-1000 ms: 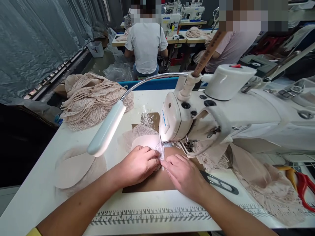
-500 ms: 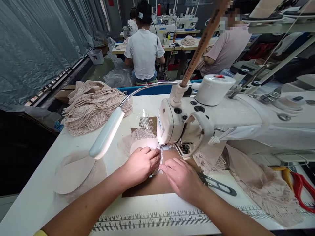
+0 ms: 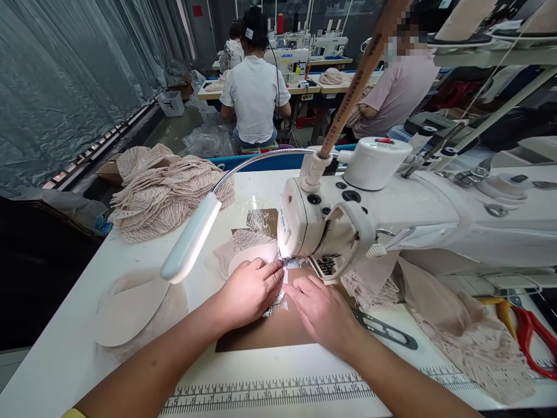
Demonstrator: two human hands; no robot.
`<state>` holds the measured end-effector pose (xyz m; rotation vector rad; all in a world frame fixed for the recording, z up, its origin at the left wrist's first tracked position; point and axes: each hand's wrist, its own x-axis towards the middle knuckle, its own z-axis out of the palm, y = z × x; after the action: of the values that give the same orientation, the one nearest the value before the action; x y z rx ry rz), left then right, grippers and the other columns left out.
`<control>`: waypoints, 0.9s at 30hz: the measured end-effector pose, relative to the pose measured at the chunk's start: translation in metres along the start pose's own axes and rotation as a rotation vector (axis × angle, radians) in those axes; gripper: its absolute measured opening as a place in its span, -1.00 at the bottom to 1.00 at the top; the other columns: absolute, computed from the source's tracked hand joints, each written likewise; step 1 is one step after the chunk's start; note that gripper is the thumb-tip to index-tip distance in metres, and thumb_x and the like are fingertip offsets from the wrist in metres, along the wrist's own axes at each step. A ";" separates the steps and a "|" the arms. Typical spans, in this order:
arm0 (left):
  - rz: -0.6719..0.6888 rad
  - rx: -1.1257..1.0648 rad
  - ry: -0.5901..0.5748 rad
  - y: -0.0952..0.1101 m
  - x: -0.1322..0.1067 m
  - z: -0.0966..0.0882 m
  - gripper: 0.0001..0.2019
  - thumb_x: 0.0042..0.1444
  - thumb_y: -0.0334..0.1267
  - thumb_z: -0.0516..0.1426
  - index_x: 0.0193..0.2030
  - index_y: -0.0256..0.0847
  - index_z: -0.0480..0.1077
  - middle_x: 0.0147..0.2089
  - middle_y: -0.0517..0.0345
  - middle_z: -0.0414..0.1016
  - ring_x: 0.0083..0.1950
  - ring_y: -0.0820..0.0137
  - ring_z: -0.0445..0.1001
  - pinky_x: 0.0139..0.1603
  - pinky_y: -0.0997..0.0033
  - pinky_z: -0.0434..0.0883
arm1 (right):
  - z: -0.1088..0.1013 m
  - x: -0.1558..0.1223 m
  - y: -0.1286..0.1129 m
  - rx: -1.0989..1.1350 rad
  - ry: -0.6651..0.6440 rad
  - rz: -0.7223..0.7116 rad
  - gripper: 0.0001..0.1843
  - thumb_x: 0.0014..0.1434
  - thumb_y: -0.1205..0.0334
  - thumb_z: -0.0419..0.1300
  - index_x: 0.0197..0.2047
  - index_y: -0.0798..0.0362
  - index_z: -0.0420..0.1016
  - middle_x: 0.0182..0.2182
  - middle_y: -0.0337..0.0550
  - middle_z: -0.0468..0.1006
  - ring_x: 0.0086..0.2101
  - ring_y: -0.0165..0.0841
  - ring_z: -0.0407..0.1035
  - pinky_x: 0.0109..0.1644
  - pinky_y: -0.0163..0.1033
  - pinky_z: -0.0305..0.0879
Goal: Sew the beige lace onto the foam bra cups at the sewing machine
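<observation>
The pale pink lace fabric piece with a smooth rounded panel (image 3: pixel 252 253) lies at the head of the white metal sewing machine (image 3: pixel 298 217), partly over a flat brown sheet (image 3: pixel 265 338) on the white surface (image 3: pixel 73 313). The left hand (image 3: pixel 253 292) rests on it, fingers bent close together; the right hand (image 3: pixel 321 307) curls its fingers beside its edge. Whether either pinches fabric, I cannot tell.

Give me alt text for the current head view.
The left hand rests on pale lace fabric at a white sewing machine, the right hand close beside it. A lit lamp hangs at left near a lace pile; a ruler scale runs along the table's near edge.
</observation>
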<state>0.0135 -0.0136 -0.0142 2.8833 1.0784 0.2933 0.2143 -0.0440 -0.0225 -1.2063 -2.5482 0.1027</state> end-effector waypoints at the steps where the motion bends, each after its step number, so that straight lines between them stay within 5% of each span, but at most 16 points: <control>1: 0.003 0.000 0.005 0.000 0.000 0.000 -0.63 0.32 -0.25 -0.07 0.17 -0.32 0.32 0.20 -0.03 0.37 -0.17 0.26 0.34 -0.18 0.22 0.39 | 0.000 0.001 0.000 -0.017 0.004 0.009 -0.69 0.09 0.54 0.02 -0.20 0.08 0.49 -0.38 -0.15 0.43 -0.38 -0.35 0.22 -0.33 -0.25 0.03; 13: 0.062 0.000 0.066 -0.006 -0.006 0.003 -0.72 0.31 -0.29 -0.03 0.06 -0.18 0.41 0.15 0.05 0.43 -0.17 0.29 0.34 -0.22 0.27 0.35 | 0.005 0.005 0.004 -0.144 0.084 0.058 -0.59 0.14 0.50 0.03 0.00 0.09 0.50 -0.36 -0.09 0.49 -0.44 -0.36 0.24 -0.44 -0.26 0.02; 27: 0.079 -0.014 0.035 -0.002 -0.008 -0.001 -0.71 0.33 -0.30 -0.07 0.04 -0.21 0.41 0.15 0.09 0.42 -0.10 0.31 0.34 -0.21 0.28 0.32 | -0.003 0.004 0.002 -0.097 0.087 0.001 -0.62 0.10 0.57 0.00 -0.16 0.08 0.54 -0.43 -0.15 0.44 -0.48 -0.40 0.19 -0.41 -0.26 0.01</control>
<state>0.0061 -0.0172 -0.0151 2.9238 0.9654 0.3549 0.2145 -0.0398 -0.0194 -1.2188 -2.5029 -0.0718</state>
